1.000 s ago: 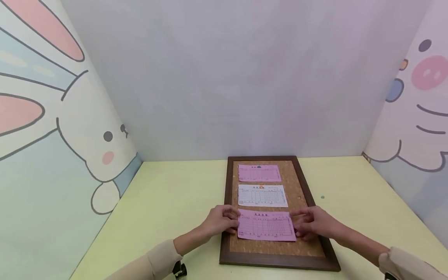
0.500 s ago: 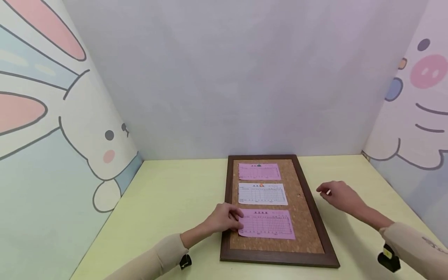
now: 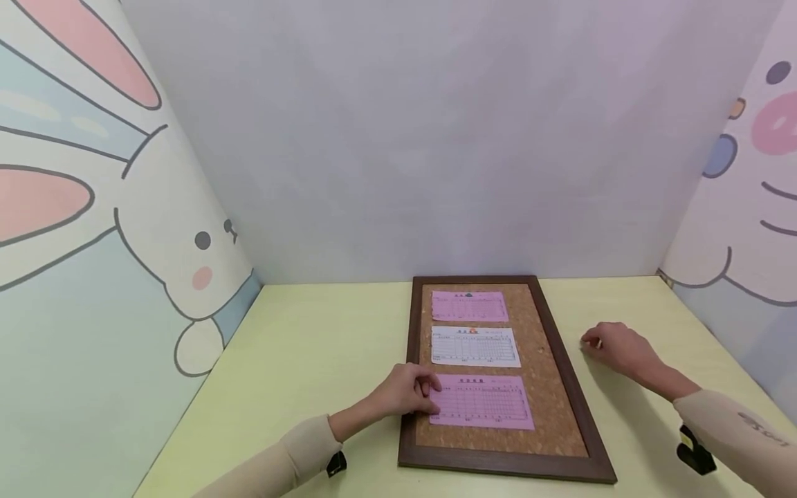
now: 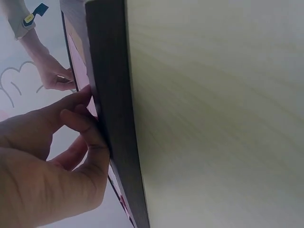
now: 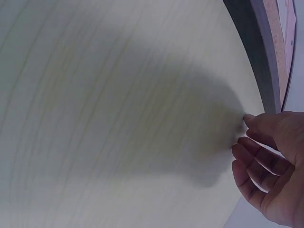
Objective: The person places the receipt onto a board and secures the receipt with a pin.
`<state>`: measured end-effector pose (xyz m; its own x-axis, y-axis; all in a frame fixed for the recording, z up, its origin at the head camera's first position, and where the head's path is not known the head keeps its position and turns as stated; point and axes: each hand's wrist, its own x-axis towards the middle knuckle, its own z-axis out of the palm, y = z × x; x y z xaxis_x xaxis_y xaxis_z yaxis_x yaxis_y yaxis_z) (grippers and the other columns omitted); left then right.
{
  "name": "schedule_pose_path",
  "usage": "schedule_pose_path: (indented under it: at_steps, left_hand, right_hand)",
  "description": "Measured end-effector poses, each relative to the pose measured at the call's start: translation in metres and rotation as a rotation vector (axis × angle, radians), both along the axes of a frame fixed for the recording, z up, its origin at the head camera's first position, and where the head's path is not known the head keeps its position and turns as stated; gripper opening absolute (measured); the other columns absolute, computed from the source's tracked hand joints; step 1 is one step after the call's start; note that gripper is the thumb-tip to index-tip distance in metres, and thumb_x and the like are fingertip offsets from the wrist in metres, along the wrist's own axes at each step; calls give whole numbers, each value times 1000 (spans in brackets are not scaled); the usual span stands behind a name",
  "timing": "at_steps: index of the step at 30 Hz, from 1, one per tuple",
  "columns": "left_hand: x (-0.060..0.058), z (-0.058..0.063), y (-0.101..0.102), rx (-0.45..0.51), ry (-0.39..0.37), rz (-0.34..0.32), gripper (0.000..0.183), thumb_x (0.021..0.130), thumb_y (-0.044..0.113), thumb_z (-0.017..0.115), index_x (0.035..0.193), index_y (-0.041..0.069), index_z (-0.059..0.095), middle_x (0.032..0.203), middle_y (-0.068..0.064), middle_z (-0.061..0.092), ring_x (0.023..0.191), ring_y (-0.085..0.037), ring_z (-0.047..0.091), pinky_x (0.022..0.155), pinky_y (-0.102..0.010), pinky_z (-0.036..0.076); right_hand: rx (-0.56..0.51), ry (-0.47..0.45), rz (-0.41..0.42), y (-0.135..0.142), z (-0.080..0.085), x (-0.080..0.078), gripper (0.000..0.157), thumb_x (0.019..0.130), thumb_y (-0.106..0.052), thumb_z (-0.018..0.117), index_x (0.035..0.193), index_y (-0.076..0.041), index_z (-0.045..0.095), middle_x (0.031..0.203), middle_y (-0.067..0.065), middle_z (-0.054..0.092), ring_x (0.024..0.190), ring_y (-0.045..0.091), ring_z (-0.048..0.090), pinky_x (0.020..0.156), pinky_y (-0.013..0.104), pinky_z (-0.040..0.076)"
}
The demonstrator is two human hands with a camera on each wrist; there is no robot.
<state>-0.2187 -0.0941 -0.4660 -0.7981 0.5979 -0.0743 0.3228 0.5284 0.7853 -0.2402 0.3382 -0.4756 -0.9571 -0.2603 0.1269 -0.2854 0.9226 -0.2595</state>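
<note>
A lower pink printed form slip (image 3: 486,402) lies flat on a framed corkboard (image 3: 560,415). My left hand (image 3: 405,393) rests its fingertips on the slip's left edge. In the left wrist view, those bent fingers (image 4: 95,137) reach over the dark frame, and the frame hides their contact. To the right of the board, my right hand (image 3: 623,351) has its fingertips at the tabletop. Seen from the right wrist, the fingers (image 5: 256,185) are bent with their tips close together at the table; no object shows clearly between them.
Above on the board are a white form slip (image 3: 476,349) with an orange pushpin (image 3: 473,330) and another pink slip (image 3: 470,308) with a green pushpin (image 3: 469,295). The board lies on a pale yellow table (image 3: 336,332). Cartoon-printed walls (image 3: 180,200) flank both sides.
My right hand has left the slip's right edge and reached right to the table, where a small green thing was visible earlier. My left hand stays on the slip. The view has shifted slightly.
</note>
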Motion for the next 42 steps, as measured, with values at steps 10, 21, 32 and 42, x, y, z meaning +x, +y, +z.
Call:
schedule_pose_path:
  at_steps: [10,21,32,42]
  left_hand:
    - [2,-1,4,2,-55,-9,23,77,0,87,94,0,71,69,5,56,49,-2,50,46,-13,40]
    - [2,0,8,-3,-71,-21,23,77,0,86,95,-1,71,67,5,55,47,-3,51,44,-14,43]
    - [1,0,4,-23,-84,-9,22,79,1,86,96,-1,71,67,5,54,48,-3,51,45,-14,43]
    - [-5,2,2,-34,-77,2,23,77,-1,86,95,-1,71,68,3,55,48,-6,51,45,-17,45]
  right_hand:
    - [-14,24,6,0,1,4,3,85,-4,77,88,-3,78,84,9,75,72,22,68,64,42,56]
    - [-124,15,20,3,6,10,6,88,-8,75,88,-3,79,80,4,76,65,5,62,58,26,49]
    - [-286,-89,96,-43,30,22,9,92,-9,73,92,-2,78,77,1,72,64,1,53,55,23,44]
    - [-403,-258,228,-90,35,36,9,92,-14,74,92,-5,79,77,-1,69,65,1,46,55,20,39]
